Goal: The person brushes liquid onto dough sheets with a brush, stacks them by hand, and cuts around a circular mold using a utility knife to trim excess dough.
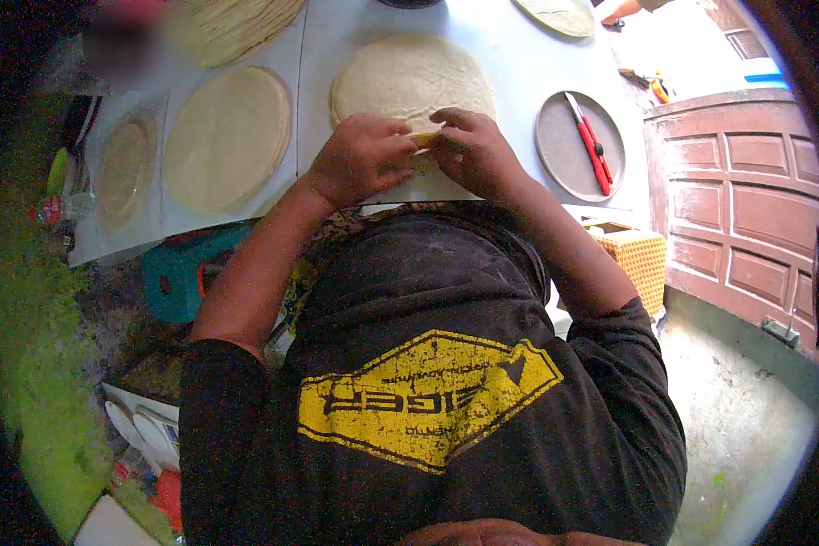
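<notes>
A stack of thin, round, pale dough sheets (414, 77) lies on the white table in front of me. At its near edge my left hand (362, 156) has its fingers curled in around a small yellowish folded edge (423, 139) of dough. From the other side, the bent fingers of my right hand (476, 150) pinch the same edge. The top sheet is wrinkled just beyond my fingertips. My fingers partly hide the held edge, so how far it is lifted is unclear.
Another round dough stack (227, 141) lies left. On the right, a grey round plate (555, 164) holds a red-handled knife (593, 146). A wicker box (642, 264) stands below the table edge, near a brown panelled door (746, 200). Another person's hand (617, 9) shows top right.
</notes>
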`<state>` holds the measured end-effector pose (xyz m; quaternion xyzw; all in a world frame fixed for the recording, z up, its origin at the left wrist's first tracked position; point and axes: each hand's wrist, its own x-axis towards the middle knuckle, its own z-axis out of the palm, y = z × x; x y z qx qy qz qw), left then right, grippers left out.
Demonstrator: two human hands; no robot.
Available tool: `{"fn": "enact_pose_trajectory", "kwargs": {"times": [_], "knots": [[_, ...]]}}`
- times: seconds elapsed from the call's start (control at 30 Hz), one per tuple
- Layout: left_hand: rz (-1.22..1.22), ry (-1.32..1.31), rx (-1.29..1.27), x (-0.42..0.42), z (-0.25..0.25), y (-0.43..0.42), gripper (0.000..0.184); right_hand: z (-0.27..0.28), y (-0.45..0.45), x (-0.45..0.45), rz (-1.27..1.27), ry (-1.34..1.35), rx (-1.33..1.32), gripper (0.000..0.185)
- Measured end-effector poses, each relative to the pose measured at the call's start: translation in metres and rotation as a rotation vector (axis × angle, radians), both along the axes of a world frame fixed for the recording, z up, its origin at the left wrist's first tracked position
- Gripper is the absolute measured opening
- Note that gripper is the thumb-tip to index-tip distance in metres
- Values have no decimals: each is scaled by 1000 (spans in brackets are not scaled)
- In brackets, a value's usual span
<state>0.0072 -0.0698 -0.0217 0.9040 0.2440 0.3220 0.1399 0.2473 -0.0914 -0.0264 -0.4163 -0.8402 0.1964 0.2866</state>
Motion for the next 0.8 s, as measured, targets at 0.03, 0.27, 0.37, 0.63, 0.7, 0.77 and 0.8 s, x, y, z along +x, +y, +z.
{"fn": "enact_pose_trajectory", "kwargs": {"times": [0.03, 0.27, 0.37, 0.63, 0.7, 0.77, 0.8], "knots": [[0, 8, -5, 1, -3, 1, 25, 1, 2, 0, -9, -17, -29, 19], [77, 204, -98, 8, -5, 14, 11, 11, -18, -3, -34, -75, 184, 19], [7, 5, 15, 11, -14, 18, 12, 0, -12, 3, 32, -107, 251, 20], [-22, 58, -43, 8, -7, 8, 19, -2, -7, 4, 10, -154, 204, 21], [-10, 57, -60, 9, -4, 6, 21, -3, -4, 4, -2, -131, 211, 22], [-28, 121, -118, 8, -6, 7, 25, -3, -3, 4, 0, -127, 192, 24], [-28, 121, -118, 8, -10, 9, 25, -3, -3, 4, 0, -127, 192, 24]]}}
